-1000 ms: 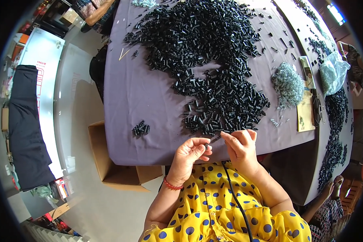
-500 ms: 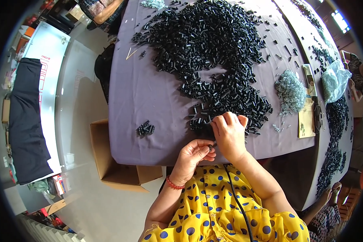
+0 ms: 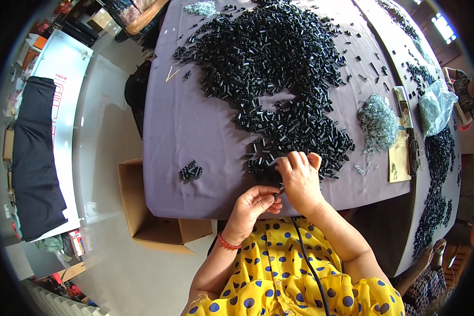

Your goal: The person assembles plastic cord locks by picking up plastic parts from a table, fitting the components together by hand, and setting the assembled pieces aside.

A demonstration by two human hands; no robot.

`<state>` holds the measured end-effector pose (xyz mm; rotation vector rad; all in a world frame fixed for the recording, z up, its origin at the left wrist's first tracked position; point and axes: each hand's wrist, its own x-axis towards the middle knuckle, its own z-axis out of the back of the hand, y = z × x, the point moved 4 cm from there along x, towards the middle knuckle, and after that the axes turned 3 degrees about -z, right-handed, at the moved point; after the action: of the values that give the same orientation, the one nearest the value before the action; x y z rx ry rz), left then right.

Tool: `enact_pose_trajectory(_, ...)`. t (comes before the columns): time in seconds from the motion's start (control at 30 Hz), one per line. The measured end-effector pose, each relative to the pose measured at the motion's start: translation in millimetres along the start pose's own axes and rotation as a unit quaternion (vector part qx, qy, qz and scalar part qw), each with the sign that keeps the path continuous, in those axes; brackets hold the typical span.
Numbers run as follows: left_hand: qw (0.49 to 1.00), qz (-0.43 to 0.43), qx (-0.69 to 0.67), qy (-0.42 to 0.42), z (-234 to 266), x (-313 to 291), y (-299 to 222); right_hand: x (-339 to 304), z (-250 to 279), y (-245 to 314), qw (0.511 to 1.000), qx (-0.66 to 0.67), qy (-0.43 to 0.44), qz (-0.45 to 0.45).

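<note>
At the table's near edge, my left hand [image 3: 252, 209] pinches a small black plastic piece [image 3: 275, 196] between thumb and forefinger. Close beside it, my right hand [image 3: 301, 179] is closed with its fingers bent downward. A small thin thing seems to stick out below its fingertips toward the black piece, but I cannot make out what it is. Just beyond my hands spreads a big heap of short black tubular pieces [image 3: 268, 47]. A small separate cluster of black pieces [image 3: 190, 170] lies to the left.
On the right lie a pile of small clear pieces [image 3: 378, 124], a yellow pad [image 3: 399, 158], glasses [image 3: 414, 155] and a plastic bag [image 3: 437, 108]. An open cardboard box [image 3: 142, 221] stands below the table's left edge. Other people sit at far left and right.
Both hands stay close together and sit slightly lower in the picture. My right fingertips have come a little nearer to the black piece in my left hand.
</note>
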<state>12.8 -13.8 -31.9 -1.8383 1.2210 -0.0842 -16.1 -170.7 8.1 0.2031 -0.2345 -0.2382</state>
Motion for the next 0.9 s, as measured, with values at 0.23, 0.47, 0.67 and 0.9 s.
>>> enact_pose_trajectory(0.23, 1.0, 0.005, -0.01, -0.001, 0, -1, 0, -7, 14, -15, 0.972, 0.218, -0.075, -0.056)
enact_pose_trajectory(0.47, 1.0, 0.01, 0.021, -0.001, -6, 0, -4, -33, 23, -24, 0.684, 0.685, 0.077, -0.237)
enact_pose_trajectory(0.67, 1.0, 0.011, -0.008, 0.002, -19, -2, -7, -41, 29, -25, 0.617, 0.734, 0.093, -0.267)
enact_pose_trajectory(0.9, 1.0, 0.002, -0.015, -0.004, -30, -6, -16, -46, 30, -28, 0.599, 0.746, 0.088, -0.279)
